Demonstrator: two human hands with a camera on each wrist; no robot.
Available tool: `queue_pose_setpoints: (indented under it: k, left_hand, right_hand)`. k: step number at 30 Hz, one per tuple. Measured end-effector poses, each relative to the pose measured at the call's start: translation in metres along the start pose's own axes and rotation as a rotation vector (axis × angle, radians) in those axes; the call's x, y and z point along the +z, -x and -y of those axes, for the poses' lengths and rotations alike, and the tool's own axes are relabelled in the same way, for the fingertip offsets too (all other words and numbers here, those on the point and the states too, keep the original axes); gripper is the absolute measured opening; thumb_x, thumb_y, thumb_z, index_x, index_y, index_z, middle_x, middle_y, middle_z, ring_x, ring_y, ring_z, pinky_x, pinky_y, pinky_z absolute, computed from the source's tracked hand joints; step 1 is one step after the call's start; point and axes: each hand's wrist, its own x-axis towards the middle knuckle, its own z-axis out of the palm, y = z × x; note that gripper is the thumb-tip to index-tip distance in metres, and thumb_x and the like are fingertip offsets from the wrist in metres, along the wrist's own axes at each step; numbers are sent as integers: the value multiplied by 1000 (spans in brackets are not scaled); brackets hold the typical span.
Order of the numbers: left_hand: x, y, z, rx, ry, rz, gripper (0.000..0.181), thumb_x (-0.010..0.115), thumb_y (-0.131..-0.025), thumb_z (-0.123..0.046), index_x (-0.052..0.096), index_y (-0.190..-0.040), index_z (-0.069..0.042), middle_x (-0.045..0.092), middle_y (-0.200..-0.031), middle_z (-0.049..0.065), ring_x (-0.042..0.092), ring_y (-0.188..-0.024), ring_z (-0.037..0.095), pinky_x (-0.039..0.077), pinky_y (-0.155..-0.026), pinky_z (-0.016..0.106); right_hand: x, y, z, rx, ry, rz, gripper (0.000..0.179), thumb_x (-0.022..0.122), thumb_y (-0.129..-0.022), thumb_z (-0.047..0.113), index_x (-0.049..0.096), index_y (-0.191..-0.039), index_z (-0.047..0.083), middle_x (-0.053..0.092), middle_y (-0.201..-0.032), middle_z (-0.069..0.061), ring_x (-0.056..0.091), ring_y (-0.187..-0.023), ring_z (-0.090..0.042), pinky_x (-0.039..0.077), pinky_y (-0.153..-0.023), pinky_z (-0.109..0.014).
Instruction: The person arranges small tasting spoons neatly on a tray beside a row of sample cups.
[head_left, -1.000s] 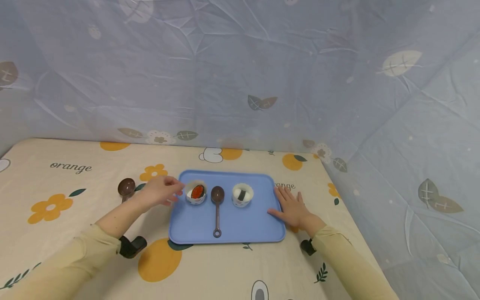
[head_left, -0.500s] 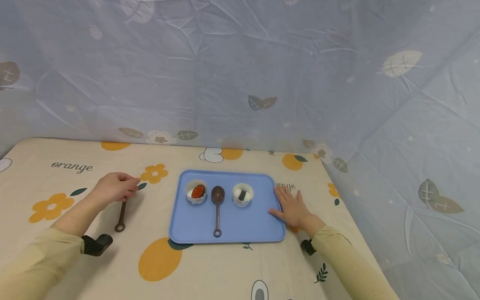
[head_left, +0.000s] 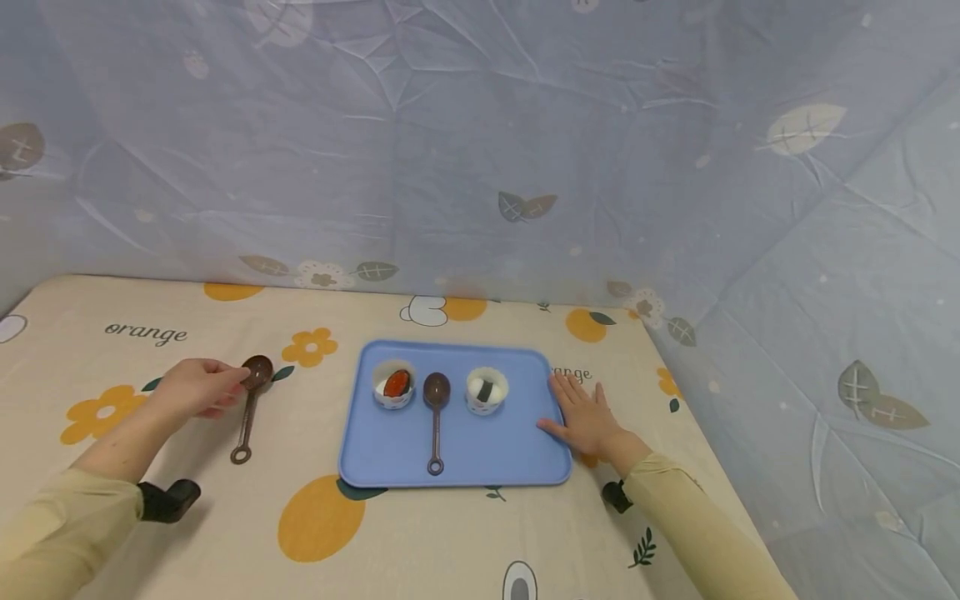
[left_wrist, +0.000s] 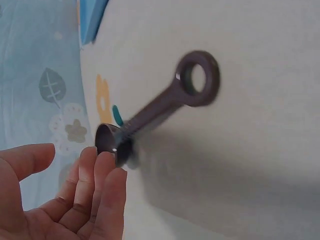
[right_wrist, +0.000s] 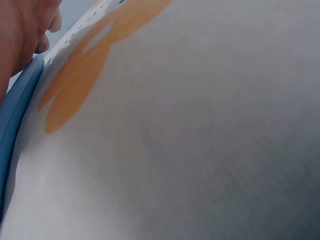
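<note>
A brown spoon (head_left: 247, 417) with a ring at its handle end lies on the patterned cloth left of the tray. My left hand (head_left: 193, 390) is at its bowl, fingertips right at the left rim. In the left wrist view, that hand's thumb and fingers (left_wrist: 111, 200) stand apart with nothing between them, close to the spoon bowl (left_wrist: 107, 137). My right hand (head_left: 588, 423) rests with fingers spread on the right edge of the blue tray (head_left: 495, 458). Only part of it shows in the right wrist view, over the tray rim (right_wrist: 15, 115).
On the tray, a second brown spoon (head_left: 437, 425) lies between two white cups. The left cup (head_left: 384, 398) holds a red-topped sushi piece (head_left: 397, 383); the right cup (head_left: 483, 408) holds a white piece with a dark band (head_left: 485, 392). A grey-blue fabric wall (head_left: 450, 150) rises behind.
My left hand has moved left from the tray's left cup to the spoon on the cloth, then drawn back slightly, uncovering its bowl. The right hand stays in place.
</note>
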Motion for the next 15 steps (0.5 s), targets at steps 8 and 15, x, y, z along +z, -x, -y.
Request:
queue_pose_setpoints:
  k: [8,15]
  left_hand:
    - [3,-7,9,-135,-23,-26,56,43,-94,-33,45,-118,17,61,-105,29,61,-82,21,56,-66,26]
    - [7,-12,14,-133,-12,2,51,47,-92,-33,50,-112,14,63,-89,16,58,-76,15,53,-62,23]
  right_hand:
    - [-3,1,2,-5,1,3,80,44,-92,53,13,-149,6,14,-156,-14,11,-144,-37,3,-112,-67]
    - [-2,1,3,2,5,4,80,44,-92,52,12,-149,6,14,-156,-14,11,-144,-36,4,-112,-66]
